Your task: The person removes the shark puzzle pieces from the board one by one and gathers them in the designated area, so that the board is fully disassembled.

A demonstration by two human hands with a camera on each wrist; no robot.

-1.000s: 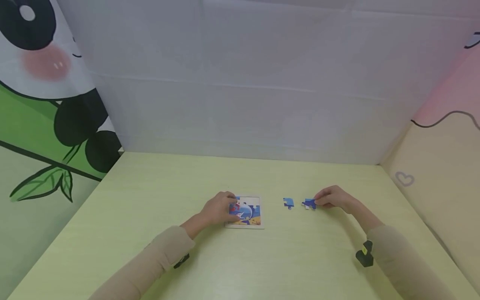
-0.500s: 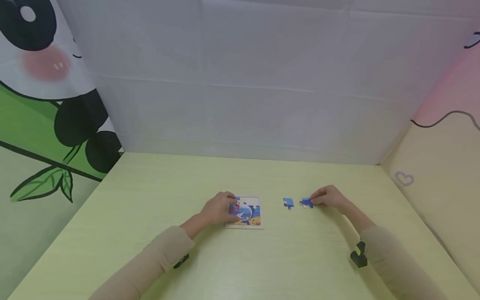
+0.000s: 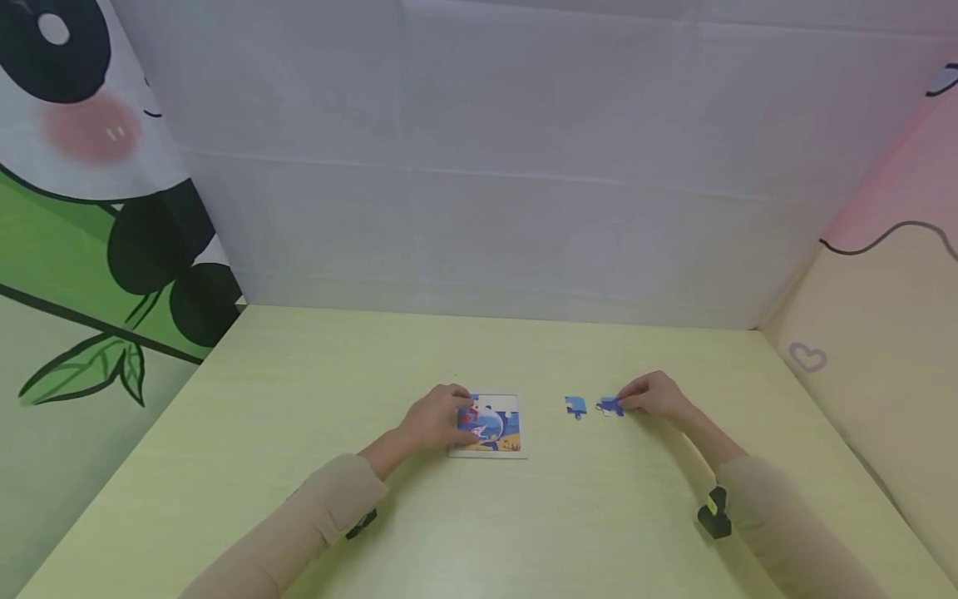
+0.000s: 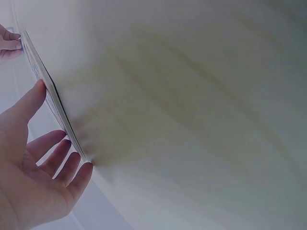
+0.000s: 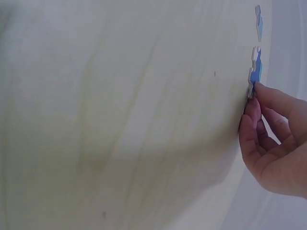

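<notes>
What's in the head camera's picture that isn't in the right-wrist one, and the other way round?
Only the head view: the person's left hand resting on a white-framed square picture puzzle, two beige cloth sleeves, and a grey heart outline.
Only the right-wrist view: a close, side-on look at curled fingers.
Both: the right hand pinching a dark-blue jigsaw piece, a light-blue jigsaw piece lying apart, and the pale-yellow table.

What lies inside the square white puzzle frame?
The square white puzzle frame holds blue, white and yellow puzzle pieces, with a blank white patch near the top. The left hand covers part of its left side, hiding what's beneath.
</notes>
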